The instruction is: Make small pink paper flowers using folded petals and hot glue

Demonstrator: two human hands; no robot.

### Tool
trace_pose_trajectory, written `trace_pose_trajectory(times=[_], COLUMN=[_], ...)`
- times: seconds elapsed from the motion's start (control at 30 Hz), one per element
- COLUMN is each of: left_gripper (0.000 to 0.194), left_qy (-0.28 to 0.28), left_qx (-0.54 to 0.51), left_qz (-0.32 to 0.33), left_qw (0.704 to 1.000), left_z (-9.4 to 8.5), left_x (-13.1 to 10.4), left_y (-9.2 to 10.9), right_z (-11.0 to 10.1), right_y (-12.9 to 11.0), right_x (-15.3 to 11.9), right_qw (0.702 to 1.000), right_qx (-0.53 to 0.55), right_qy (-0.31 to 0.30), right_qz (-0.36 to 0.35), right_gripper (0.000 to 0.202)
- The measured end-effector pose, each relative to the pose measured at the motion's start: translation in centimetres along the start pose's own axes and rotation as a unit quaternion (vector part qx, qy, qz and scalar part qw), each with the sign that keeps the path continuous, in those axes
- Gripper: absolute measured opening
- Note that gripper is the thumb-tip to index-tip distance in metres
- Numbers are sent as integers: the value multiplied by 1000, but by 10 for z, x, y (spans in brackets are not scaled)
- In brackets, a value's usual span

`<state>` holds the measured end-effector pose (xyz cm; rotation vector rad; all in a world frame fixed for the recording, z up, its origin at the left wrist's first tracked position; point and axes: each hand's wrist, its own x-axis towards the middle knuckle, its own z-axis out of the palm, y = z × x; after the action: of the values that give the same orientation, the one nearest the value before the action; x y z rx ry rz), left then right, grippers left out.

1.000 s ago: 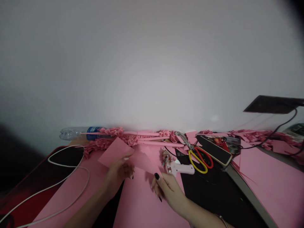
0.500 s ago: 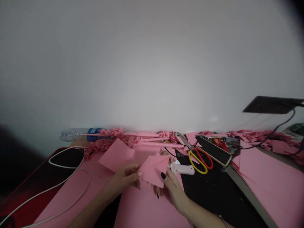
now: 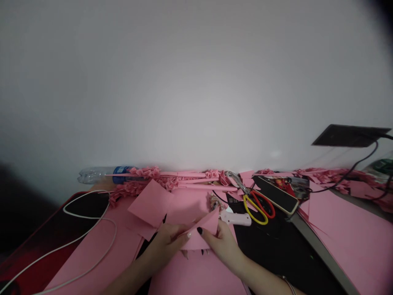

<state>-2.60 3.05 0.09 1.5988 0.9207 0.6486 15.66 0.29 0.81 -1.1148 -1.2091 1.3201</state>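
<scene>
Between my two hands is a piece of pink paper, bent along a fold. My left hand grips its left side, thumb on top and fingers beneath. On the right side my right hand pinches it, the dark-nailed thumb pressing on the near face. Some fingertips poke out below the paper's lower edge; the rest are hidden behind it. Under the hands lies a larger pink sheet. A loose pink square rests just beyond my left hand, and a white glue gun lies beyond my right.
Scissors with red and yellow handles lie beside a phone. Crumpled pink paper stems line the wall, near a plastic bottle. A white cable loops at left; pink sheets lie at right.
The pink paper, flatter and raised before, is now bent over and lower. Both hands have drawn closer together around it, with both thumbs pressing on its near face.
</scene>
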Motion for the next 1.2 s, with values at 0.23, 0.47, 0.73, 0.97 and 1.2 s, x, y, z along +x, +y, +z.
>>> trace_pose_trajectory(times=[0.23,0.47,0.73,0.97,1.2], left_gripper=[63,64,54,37,50], left_qy=[-25,-58,3,32,24], left_qx=[-63,-199,-340,-405,-461], left_qz=[-69,-134,-199,-158,-160], left_qw=[995,969,919,900,872], left_z=[14,30,23,18,19], left_x=[-3,-2,5,0,-1], left_y=[2,-9,-13,-5,-5], right_z=[2,-1,-21,-20,-20], right_y=[-1,11,12,18,25], right_x=[-1,-5,-4,-4,-5], right_qw=[998,997,892,837,827], right_qx=[55,-52,-313,-397,-445], right_qy=[-6,29,-11,-48,-66], right_qz=[-8,-59,-326,-372,-337], right_gripper=[33,30,64,75,90])
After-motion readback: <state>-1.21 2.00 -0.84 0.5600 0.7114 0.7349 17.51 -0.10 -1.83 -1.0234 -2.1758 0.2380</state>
